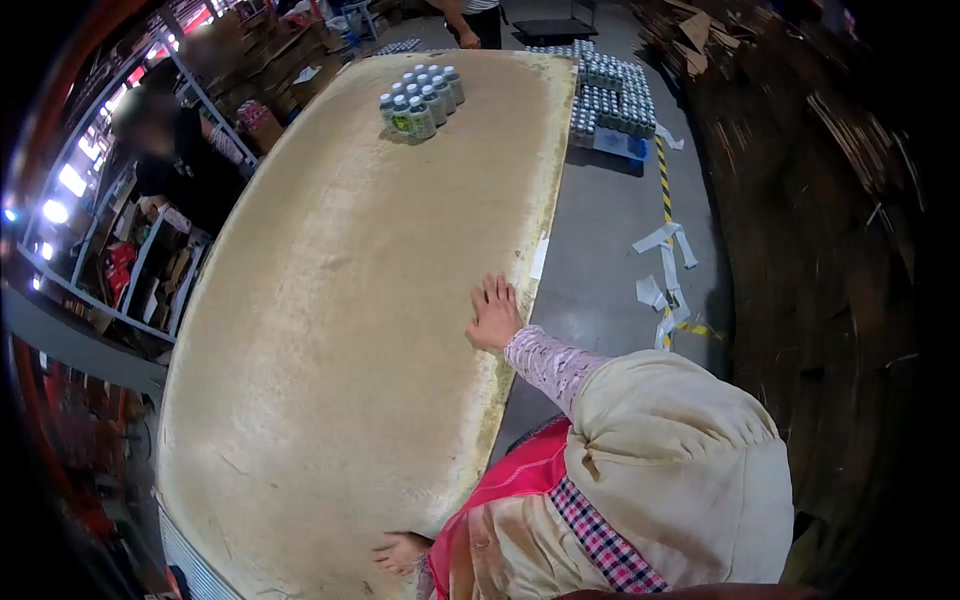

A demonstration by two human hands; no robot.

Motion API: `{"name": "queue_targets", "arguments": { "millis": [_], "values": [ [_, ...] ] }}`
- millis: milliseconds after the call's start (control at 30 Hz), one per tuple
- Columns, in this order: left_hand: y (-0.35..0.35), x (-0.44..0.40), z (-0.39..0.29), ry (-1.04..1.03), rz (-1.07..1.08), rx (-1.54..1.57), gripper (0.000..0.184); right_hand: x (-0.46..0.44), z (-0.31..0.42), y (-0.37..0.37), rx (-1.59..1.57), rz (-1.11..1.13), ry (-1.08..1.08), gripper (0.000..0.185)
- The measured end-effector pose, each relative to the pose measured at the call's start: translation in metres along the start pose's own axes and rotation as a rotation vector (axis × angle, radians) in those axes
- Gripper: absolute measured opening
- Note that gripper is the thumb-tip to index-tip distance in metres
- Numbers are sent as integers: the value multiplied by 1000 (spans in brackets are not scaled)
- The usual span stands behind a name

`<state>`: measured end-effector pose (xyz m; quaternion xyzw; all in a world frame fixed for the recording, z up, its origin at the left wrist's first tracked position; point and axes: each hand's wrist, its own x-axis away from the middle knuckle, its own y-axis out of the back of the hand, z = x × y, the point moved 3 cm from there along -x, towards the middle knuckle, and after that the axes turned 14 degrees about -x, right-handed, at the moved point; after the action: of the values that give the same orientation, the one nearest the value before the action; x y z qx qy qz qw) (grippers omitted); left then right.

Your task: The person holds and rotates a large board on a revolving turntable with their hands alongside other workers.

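My right hand (494, 316) lies flat on the tabletop (340, 300) beside its right edge, palm down and fingers spread. Its forearm wears a light patterned sleeve. At the bottom of the view, my left hand (402, 552) rests on the same table near my apron (520, 462), fingers stretched out. Neither hand holds anything. Toward the table's far end stands a tight block of small bottles (421, 101) with pale caps and a green label, well out of reach of both hands.
Many more bottles (615, 90) are stacked on a blue base beyond the table's right edge. A co-worker (190, 150) is at the left by metal shelving (150, 250); another person (482, 22) stands at the far end. Flattened cardboard (800, 200) lies right of yellow-black floor tape (663, 180).
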<state>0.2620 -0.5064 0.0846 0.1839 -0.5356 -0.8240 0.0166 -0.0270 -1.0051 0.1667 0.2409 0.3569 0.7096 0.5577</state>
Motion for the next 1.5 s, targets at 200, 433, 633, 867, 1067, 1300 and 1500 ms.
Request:
{"name": "queue_targets", "arguments": {
  "millis": [200, 433, 633, 867, 1067, 1300, 1500],
  "values": [
    [-20, 0, -2, 60, -141, 24, 74, 1, -4, -5, -33, -102, 55, 72],
    [-9, 2, -7, 33, 68, -62, 75, 2, 4, 6, -23, 16, -7, 77],
    [30, 8, 3, -54, 156, 23, 78, 2, 3, 6, -32, 2, 9, 77],
    [26, 8, 3, -38, 161, 55, 78, 2, 4, 5, -17, -5, 8, 76],
    [48, 8, 4, -53, 236, 69, 75, -1, 3, 3, 11, 42, -27, 80],
    [67, 12, 10, -67, 253, 62, 73, -1, 1, 0, 23, -2, 20, 79],
    [47, 10, 6, -36, 226, 102, 73, -2, -4, -6, 19, -36, 33, 80]
  ]
}}
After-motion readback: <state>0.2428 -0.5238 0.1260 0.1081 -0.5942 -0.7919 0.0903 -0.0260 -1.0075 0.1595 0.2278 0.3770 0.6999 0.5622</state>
